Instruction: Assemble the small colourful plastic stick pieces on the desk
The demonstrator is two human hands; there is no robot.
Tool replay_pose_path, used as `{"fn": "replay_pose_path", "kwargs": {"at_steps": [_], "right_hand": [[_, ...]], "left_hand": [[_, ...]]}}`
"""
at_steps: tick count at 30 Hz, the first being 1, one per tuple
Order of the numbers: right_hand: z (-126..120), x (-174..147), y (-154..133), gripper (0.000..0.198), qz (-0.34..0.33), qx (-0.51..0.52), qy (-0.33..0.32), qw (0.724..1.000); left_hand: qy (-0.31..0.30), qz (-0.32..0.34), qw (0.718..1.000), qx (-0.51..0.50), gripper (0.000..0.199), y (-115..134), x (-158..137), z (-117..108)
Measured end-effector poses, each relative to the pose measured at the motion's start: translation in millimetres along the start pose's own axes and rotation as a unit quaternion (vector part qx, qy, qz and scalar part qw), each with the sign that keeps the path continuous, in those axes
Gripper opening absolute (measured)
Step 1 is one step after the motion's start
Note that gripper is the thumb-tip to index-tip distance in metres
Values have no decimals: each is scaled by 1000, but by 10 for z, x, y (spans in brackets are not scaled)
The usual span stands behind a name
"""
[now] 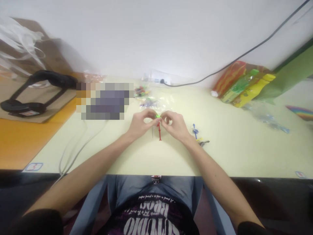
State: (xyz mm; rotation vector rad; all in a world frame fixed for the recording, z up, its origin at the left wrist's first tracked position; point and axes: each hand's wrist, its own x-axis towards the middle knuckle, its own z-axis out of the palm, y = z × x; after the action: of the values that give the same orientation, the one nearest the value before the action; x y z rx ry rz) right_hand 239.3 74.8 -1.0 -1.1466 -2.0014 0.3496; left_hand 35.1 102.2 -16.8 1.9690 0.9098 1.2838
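Observation:
My left hand [143, 123] and my right hand [174, 123] meet above the middle of the table, fingertips pinched on a small bright green plastic piece [158, 116] between them. Its exact kind is too small to make out. Just below the fingertips, a thin red plastic piece [159, 133] points toward me; whether it is joined to the green one I cannot tell. A slim pale stick [153, 132] lies left of the red piece. To the right of my right hand are a blue plastic piece [195, 131] and a dark piece [204, 143] with some yellow beside it.
Behind my hands lie clear plastic bags [149, 103] and several colourful small parts [141, 91]. A pixelated dark object [107, 101] stands at left, near white cables [73, 160]. A black headband-like frame [36, 91], a green bottle [241, 85] and a yellow bottle [254, 90] flank the table.

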Motion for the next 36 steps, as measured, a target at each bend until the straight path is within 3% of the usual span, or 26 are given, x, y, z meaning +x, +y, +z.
{"fn": "replay_pose_path", "kwargs": {"at_steps": [6, 11, 15, 19, 21, 24, 28, 31, 36], "right_hand": [[-13, -15, 18, 16, -53, -123, -13, 991], [38, -24, -76, 21, -43, -164, 1, 986], [-39, 0, -73, 22, 9, -139, 90, 986], [-350, 27, 156, 27, 115, -124, 233, 958], [-497, 5, 263, 28, 128, -126, 243, 953], [-575, -57, 292, 28, 107, -110, 164, 975], [-439, -99, 149, 26, 79, -154, 42, 984], [-307, -102, 47, 24, 93, -223, -60, 968], [-205, -138, -4, 28, 126, -298, -219, 921]], "left_hand": [[-5, -5, 1000, 5, 22, 25, 11, 24], [5, 11, 1000, 7, 22, 44, 44, 57], [27, 54, 997, 53, 19, 76, 39, 71], [21, 90, 991, 98, 16, 62, 1, 55], [25, 91, 991, 99, 17, 40, 18, 56], [-17, 145, 978, 149, 20, 23, 123, 88], [-124, 230, 928, 266, 19, 45, 318, 178], [-167, 236, 901, 323, 16, 51, 364, 248], [-205, 209, 893, 343, 10, 10, 225, 297]]}}
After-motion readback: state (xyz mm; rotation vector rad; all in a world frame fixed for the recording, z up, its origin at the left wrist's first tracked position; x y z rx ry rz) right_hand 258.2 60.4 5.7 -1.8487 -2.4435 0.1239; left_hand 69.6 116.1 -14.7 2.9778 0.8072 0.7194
